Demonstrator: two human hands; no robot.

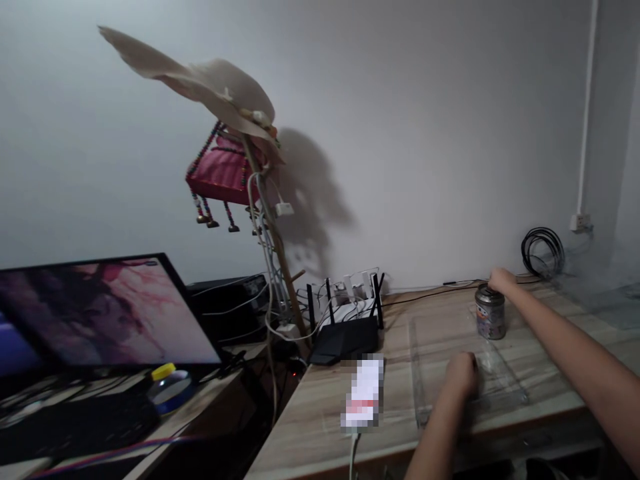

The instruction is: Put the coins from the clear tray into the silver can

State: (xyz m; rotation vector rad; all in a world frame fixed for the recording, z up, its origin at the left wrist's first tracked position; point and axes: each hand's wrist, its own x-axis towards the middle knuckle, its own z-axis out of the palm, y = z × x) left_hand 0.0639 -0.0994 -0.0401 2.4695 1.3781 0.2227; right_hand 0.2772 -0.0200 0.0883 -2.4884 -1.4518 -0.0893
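Observation:
My right hand (503,281) reaches out to a small printed tin can (491,319) that stands upright on the wooden table. Its fingers are closed at the rim of the can's lid, and the fingertips are partly hidden. Closer to me, my left hand (463,375) is curled into a fist over a clear plastic case or sheet (421,390) lying flat. Whatever that fist may hold is hidden.
A phone (365,393) with a cable lies left of my hands. Behind it sits a black router (345,340) with upright antennas. A wooden stand (285,257) carries a hat and a pink bag. Coiled black cable (543,252) rests by the wall; a monitor (110,313) is at left.

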